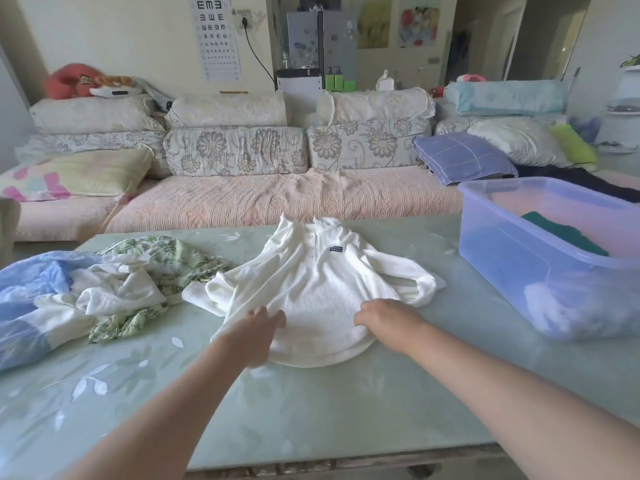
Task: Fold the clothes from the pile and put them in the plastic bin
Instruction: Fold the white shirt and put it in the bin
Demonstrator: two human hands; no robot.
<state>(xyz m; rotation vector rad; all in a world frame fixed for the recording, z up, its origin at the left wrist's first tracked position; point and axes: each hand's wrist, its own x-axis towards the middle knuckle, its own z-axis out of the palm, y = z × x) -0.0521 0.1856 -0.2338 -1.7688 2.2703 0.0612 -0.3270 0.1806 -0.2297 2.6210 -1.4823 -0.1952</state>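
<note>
A white long-sleeved shirt [311, 282] lies front up in the middle of the table, collar pointing away from me and sleeves bent in at both sides. My left hand [265, 323] rests flat on its lower left part with the fingers stretched out. My right hand [384, 318] presses on its lower right part, its fingertips hidden behind the back of the hand. The pile of clothes [114, 289], blue, white and green leaf print, lies crumpled at the left. The clear plastic bin [502, 261] stands at the right and holds a dark green garment [568, 233] and something white.
The table [311, 410] has a pale green leaf-patterned top, bare between me and the shirt. Beyond its far edge runs a sofa [277, 199] with several cushions. The bin reaches close to the table's right edge.
</note>
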